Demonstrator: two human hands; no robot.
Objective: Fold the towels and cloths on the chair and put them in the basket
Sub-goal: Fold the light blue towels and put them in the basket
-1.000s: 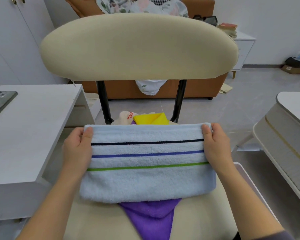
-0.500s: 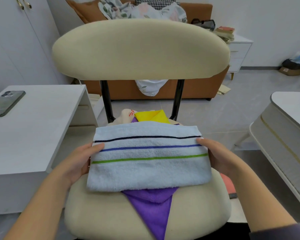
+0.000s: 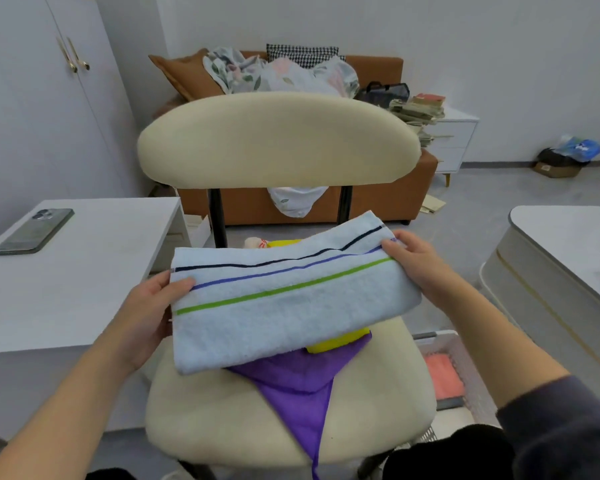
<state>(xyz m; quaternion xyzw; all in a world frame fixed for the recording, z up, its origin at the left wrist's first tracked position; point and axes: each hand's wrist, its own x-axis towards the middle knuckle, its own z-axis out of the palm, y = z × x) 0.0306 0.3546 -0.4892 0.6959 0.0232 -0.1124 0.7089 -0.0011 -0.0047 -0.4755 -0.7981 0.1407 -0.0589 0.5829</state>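
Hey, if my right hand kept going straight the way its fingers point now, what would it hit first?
Your right hand grips the striped towel, so that comes first; beyond it, probably the chair backrest, though depth is unclear.

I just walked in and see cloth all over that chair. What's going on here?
A person is folding laundry. The left hand and the right hand each grip one short end of a folded light-blue striped towel, holding it tilted over the chair seat with its right end higher. A purple cloth and a yellow cloth lie on the seat beneath it. The white basket stands on the floor at the right and already holds a coral cloth.
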